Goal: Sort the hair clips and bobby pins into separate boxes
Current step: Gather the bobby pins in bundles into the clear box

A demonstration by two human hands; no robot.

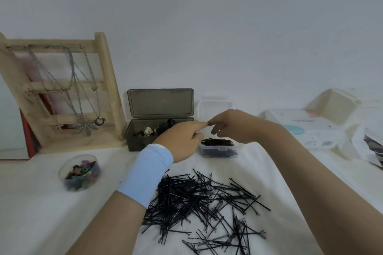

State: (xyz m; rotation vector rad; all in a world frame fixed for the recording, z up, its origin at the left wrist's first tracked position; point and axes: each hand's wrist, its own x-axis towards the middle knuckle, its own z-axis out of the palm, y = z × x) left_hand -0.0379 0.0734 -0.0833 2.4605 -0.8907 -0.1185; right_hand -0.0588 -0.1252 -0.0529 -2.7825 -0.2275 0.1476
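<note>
A big loose pile of black bobby pins (199, 198) lies on the white cloth in front of me. Behind it stands a small clear box (219, 152) filled with bobby pins. To its left is a smoky grey box (141, 141) with its lid up, holding dark hair clips and a pale flower clip. My left hand (182, 138), with a blue wristband, and my right hand (234, 126) hover just over the clear box. Their index fingertips touch. I see nothing held in either hand.
A round clear tub of colourful small clips (79, 172) sits at the left. A wooden jewellery stand (62, 89) hung with necklaces rises behind it. White packets and boxes (306, 128) crowd the right side. A white wall closes off the back.
</note>
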